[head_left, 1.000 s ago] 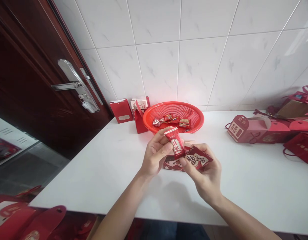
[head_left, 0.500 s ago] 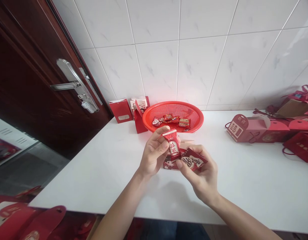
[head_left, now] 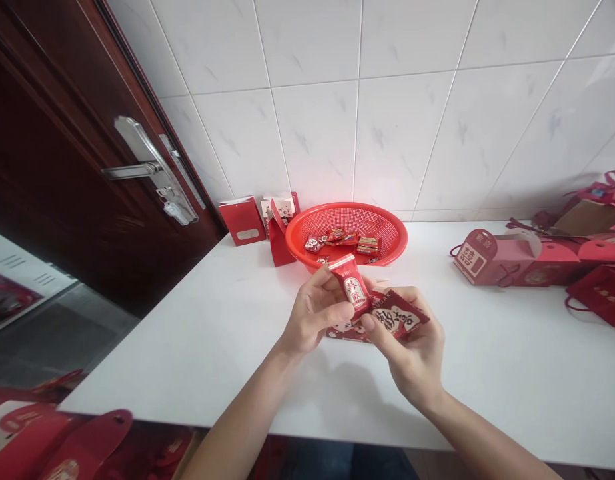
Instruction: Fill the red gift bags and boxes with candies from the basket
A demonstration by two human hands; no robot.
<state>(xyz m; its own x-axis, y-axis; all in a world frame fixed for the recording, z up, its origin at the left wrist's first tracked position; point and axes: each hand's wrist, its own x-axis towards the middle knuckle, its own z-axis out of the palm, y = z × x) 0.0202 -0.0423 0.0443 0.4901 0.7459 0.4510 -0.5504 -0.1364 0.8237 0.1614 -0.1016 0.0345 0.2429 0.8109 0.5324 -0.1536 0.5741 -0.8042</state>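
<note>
Between the thumb and fingers of my left hand (head_left: 310, 313) is a small red wrapped candy (head_left: 352, 290) with a white label, tilted to the left. My right hand (head_left: 412, 347) pinches a darker red candy packet (head_left: 394, 317) with white patches and black characters. The two wrapped pieces touch or overlap between my hands. Below and behind them, a red printed box (head_left: 350, 333) stands on the white table, mostly hidden by my hands. Just beyond is a red plastic basket (head_left: 346, 210) with several wrapped candies (head_left: 340, 237) in it.
Small red gift boxes (head_left: 242, 221) stand left of the basket by the tiled wall. At the right sits a row of pink and red gift boxes (head_left: 497, 260). More red boxes (head_left: 62, 443) lie below the table's front left edge. A dark door (head_left: 52, 133) is at the left.
The candy in my left hand has tilted and shifted right, against the packet. My left thumb has slid lower along it. My right hand has moved slightly right with its packet.
</note>
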